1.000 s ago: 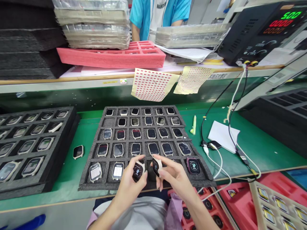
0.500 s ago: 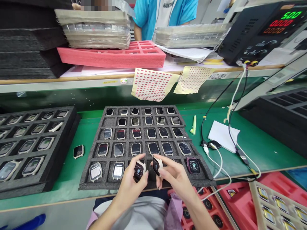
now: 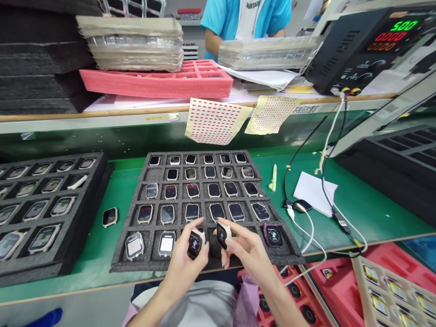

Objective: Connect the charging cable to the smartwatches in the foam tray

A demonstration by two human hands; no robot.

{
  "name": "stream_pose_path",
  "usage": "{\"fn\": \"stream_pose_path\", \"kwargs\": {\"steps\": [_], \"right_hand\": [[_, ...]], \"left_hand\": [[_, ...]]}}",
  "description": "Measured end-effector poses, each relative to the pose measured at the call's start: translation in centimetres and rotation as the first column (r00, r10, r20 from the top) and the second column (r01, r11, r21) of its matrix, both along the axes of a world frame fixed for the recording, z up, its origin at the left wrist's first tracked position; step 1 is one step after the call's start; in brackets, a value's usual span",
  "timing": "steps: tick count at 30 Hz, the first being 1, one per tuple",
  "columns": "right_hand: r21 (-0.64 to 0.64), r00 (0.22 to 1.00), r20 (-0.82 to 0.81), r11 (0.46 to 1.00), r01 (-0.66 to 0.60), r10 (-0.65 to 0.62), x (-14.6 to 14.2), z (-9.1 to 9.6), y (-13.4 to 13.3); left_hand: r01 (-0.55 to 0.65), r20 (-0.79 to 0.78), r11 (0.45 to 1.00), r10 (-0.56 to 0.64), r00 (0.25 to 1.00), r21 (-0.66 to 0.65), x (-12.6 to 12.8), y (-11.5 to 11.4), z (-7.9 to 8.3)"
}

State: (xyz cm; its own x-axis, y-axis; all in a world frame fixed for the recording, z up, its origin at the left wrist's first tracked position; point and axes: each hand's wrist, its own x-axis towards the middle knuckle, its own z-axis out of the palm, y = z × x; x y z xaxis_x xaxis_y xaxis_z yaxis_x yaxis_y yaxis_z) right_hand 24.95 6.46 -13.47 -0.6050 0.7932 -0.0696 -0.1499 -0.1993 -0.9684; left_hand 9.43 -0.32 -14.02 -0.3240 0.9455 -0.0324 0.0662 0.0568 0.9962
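My left hand [image 3: 185, 263] pinches a small smartwatch body [image 3: 195, 243] with a lit dark screen, held over the front row of a grey foam tray [image 3: 136, 265]. My right hand [image 3: 247, 254] grips a second watch body [image 3: 223, 235], its screen turned to the left. The two watches sit side by side, close together and a little apart. The tray's pockets hold several more watch bodies, some lit, such as a white-screened one [image 3: 166, 243] and a purple-rimmed one [image 3: 273, 235].
A second foam tray [image 3: 73, 236] of watches lies at left, with a loose watch [image 3: 110, 217] on the green mat. Cables and a charger puck [image 3: 301, 206] run at right. A power supply [image 3: 361, 50], pink foam tray [image 3: 156, 81] and sticker sheets [image 3: 214, 120] line the shelf. A person in blue [image 3: 248, 18] stands behind.
My hands and both watches have hardly moved. The view has shifted slightly, and the person behind the shelf has moved to the right.
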Motion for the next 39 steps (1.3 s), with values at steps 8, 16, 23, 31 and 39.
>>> {"fn": "stream_pose_path", "kwargs": {"steps": [8,16,23,31,39], "right_hand": [[0.006,1.000,-0.005,1.000,0.010,-0.010,0.0,0.0,-0.2],[-0.070,0.995,-0.096,0.997,-0.026,0.019,-0.2,0.2,0.1],[-0.079,0.998,-0.068,0.997,-0.015,0.009,0.0,0.2,0.4],[-0.099,0.997,-0.061,0.995,0.031,-0.037,-0.2,-0.2,0.2],[-0.022,0.998,-0.047,0.999,0.043,-0.044,-0.3,-0.4,0.1]], "left_hand": [[0.015,-0.003,1.000,-0.015,1.000,-0.004,-0.4,-0.2,-0.1],[0.112,0.307,0.993,-0.097,0.947,-0.032,-0.5,-0.2,0.2],[0.197,0.500,0.980,-0.178,0.848,0.013,-1.6,-0.6,0.8],[0.205,0.495,0.979,-0.176,0.851,-0.006,-1.7,-0.4,0.7],[0.207,0.474,0.978,-0.170,0.864,-0.026,-1.7,-0.6,0.4]]}}
